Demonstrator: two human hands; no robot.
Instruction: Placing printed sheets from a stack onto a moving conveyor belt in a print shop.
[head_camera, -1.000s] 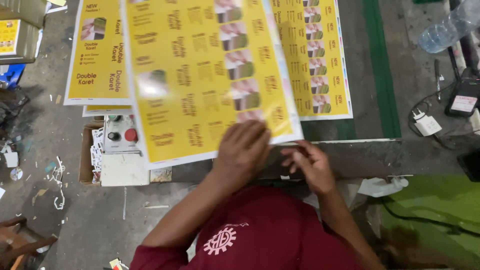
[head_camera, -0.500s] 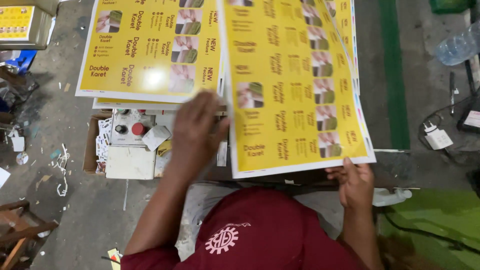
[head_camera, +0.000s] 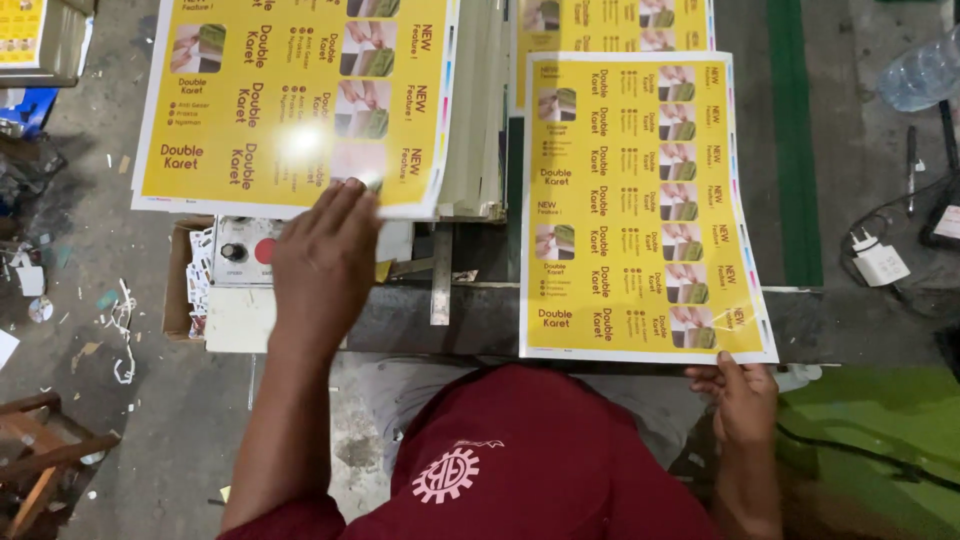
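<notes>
My left hand (head_camera: 322, 268) lies flat, fingers together, on the near edge of a stack of yellow printed sheets (head_camera: 290, 100) at the left of the dark work table (head_camera: 460, 315). My right hand (head_camera: 742, 400) grips the near right corner of a single yellow printed sheet (head_camera: 640, 205), which lies on the table's right half and overhangs its front edge. Under that sheet's far end, more yellow sheets (head_camera: 610, 25) show. Below me is my dark red shirt (head_camera: 530, 460).
A white control box with a red button and a black knob (head_camera: 245, 262) sits below the left stack. A metal ruler (head_camera: 441, 285) lies between the sheets. A white charger (head_camera: 880, 262), cables and a plastic bottle (head_camera: 920, 72) are at the right. Paper scraps litter the concrete floor (head_camera: 110, 320).
The single sheet has been carried from the left stack to the right side of the table in my right hand. My left hand has gone back to the left stack's edge.
</notes>
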